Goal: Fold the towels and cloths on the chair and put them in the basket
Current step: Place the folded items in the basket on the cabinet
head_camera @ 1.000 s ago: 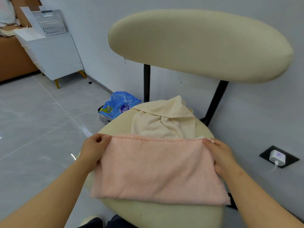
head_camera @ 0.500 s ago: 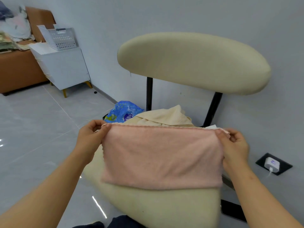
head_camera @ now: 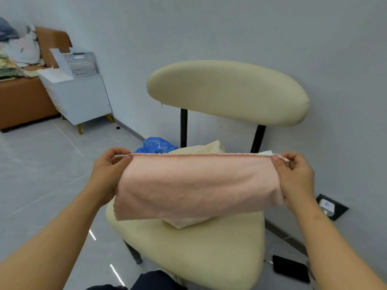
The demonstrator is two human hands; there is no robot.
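Note:
A folded pink towel [head_camera: 196, 185] hangs in the air above the cream chair seat [head_camera: 199, 250]. My left hand [head_camera: 109, 172] pinches its top left corner and my right hand [head_camera: 295, 176] pinches its top right corner, stretching the upper edge level. Behind the pink towel a cream towel [head_camera: 207, 147] lies crumpled on the seat, mostly hidden; a bit of it shows below the pink hem. The grey perforated basket [head_camera: 76, 63] stands on a white cabinet [head_camera: 81, 97] far off at the left.
The chair's padded backrest [head_camera: 228, 91] rises behind the towels, close to the wall. A blue plastic bag [head_camera: 156, 145] lies on the floor behind the chair. A black phone [head_camera: 291, 271] lies on the floor at the right, near a wall socket with charger [head_camera: 327, 206]. A brown couch [head_camera: 23, 99] holds piled laundry.
Both hands have lifted the pink towel off the seat and raised it; it now hangs free. The view has tilted up and back, showing more of the chair seat.

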